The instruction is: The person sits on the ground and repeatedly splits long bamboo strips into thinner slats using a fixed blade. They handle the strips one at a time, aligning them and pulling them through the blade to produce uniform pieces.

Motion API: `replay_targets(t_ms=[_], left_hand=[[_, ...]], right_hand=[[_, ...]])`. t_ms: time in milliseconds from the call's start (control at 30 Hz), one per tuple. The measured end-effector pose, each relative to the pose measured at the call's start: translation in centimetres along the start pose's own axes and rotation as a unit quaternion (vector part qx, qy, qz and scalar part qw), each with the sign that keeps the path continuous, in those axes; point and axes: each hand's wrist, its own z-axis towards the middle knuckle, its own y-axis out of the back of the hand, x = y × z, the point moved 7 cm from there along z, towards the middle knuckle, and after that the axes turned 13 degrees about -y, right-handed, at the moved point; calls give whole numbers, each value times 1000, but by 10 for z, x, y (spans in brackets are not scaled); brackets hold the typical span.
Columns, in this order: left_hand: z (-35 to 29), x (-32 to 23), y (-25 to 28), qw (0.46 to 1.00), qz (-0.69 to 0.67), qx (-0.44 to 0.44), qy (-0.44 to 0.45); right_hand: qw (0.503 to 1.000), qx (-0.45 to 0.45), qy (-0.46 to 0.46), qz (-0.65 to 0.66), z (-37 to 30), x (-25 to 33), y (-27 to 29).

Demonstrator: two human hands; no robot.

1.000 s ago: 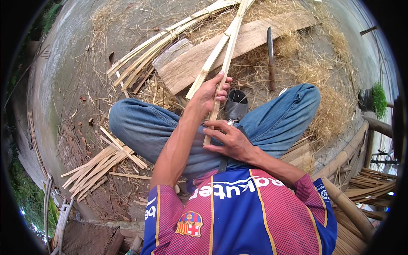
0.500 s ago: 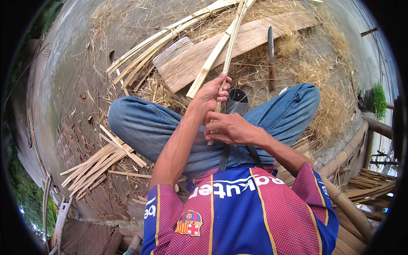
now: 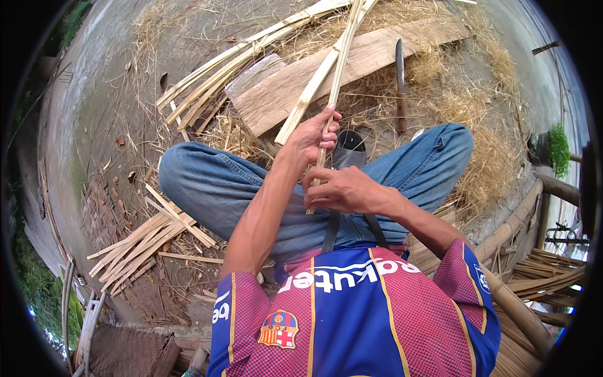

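Observation:
A long, pale bamboo strip [image 3: 340, 75] runs from my lap up past the far edge of the view. My left hand [image 3: 316, 135] is closed around it, with the thumb lying along the strip. Just below, my right hand [image 3: 345, 190] has its fingers curled at the strip's near end, which pokes out beneath them. Beside my left hand lies a second, wider strip [image 3: 308, 100], its near end resting by the wrist and its far part crossing under the held one.
Beyond my knees lie a wooden board [image 3: 264, 103], a knife [image 3: 401, 88] with its blade pointing away, and a bundle of long strips [image 3: 220, 78]. Cut strips [image 3: 141, 248] are piled by my left knee. Fine shavings [image 3: 487, 166] cover the ground at right.
My right hand has shifted very slightly to the right, its fingers bent a little differently at the strip. My left hand keeps its grip in nearly the same place.

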Motion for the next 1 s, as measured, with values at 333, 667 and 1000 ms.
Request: replay_targets(t_ms=[333, 667, 1000], left_hand=[[0, 5, 0, 1000, 9, 0, 9], [2, 5, 2, 1000, 6, -25, -5], [-24, -21, -19, 938, 337, -20, -84]], right_hand=[[994, 26, 81, -74, 0, 10, -5], [971, -233, -48, -13, 8, -26, 24], [694, -638, -245, 229, -82, -157, 198]])
